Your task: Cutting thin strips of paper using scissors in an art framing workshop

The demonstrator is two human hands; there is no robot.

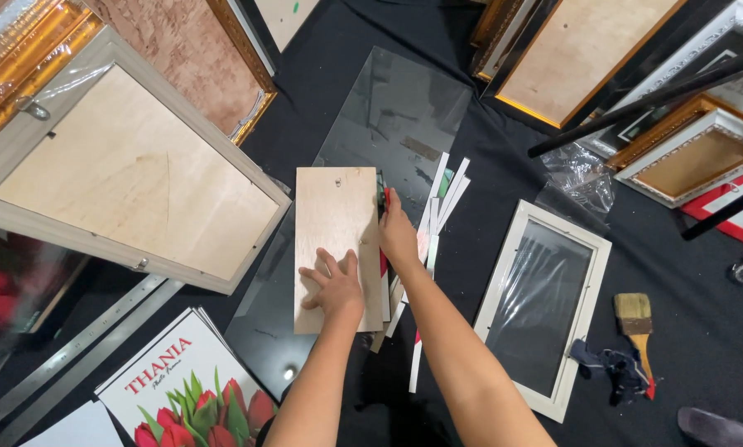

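A thin rectangular plywood backing board (pixel 336 217) lies on a sheet of glass (pixel 388 116) over black cloth. My left hand (pixel 333 282) rests flat on the board's lower part, fingers spread. My right hand (pixel 397 233) is at the board's right edge, fingers curled over that edge and over the prints stacked under it. Several white-edged prints and strips (pixel 437 211) fan out to the right beneath the board.
An empty white frame (pixel 498 281) wrapped in plastic lies to the right, a paintbrush (pixel 636 324) and dark rag (pixel 611 368) beyond it. A large grey frame (pixel 131 165) lies back-up at left. A metal ruler (pixel 73 352) and tulip posters (pixel 185 385) lie at bottom left. More frames crowd the top right.
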